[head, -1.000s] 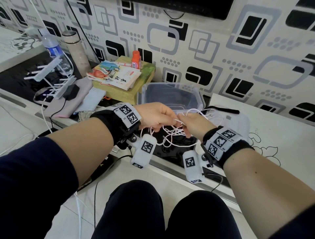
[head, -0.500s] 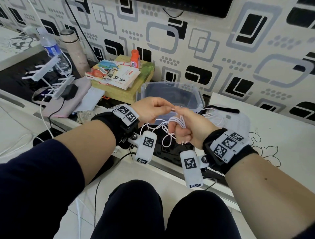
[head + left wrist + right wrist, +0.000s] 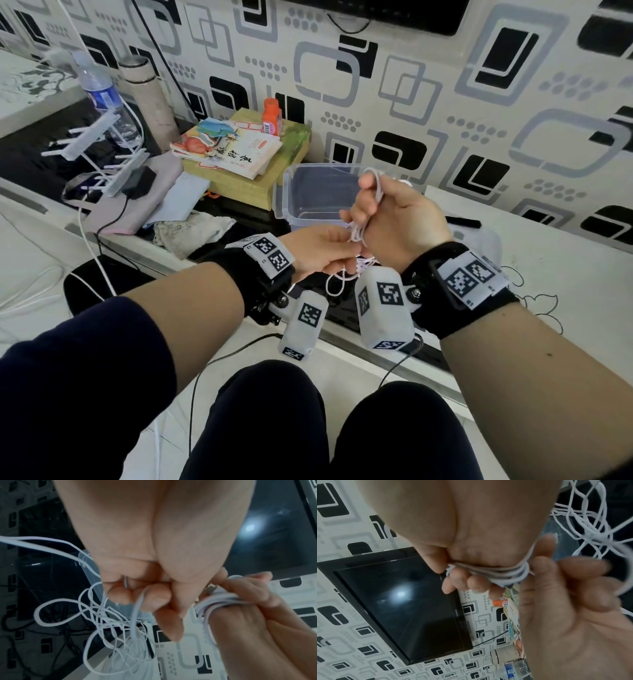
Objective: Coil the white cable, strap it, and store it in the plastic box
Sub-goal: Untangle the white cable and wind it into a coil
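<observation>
Two hands wind a white cable in front of a clear box.

On the far left stand a bottle (image 3: pixel 99 94) and a flask (image 3: pixel 150 99), with a book (image 3: pixel 236 150) near them. The left hand (image 3: pixel 318 251) has its fingers curled and pinches a strand of the cable (image 3: pixel 358 233), whose loose loops hang in a tangle below. The box (image 3: pixel 318 195) sits open just behind the hands. The right hand (image 3: pixel 399 219) is higher, its fingers curled, with turns of cable wrapped round them.
</observation>
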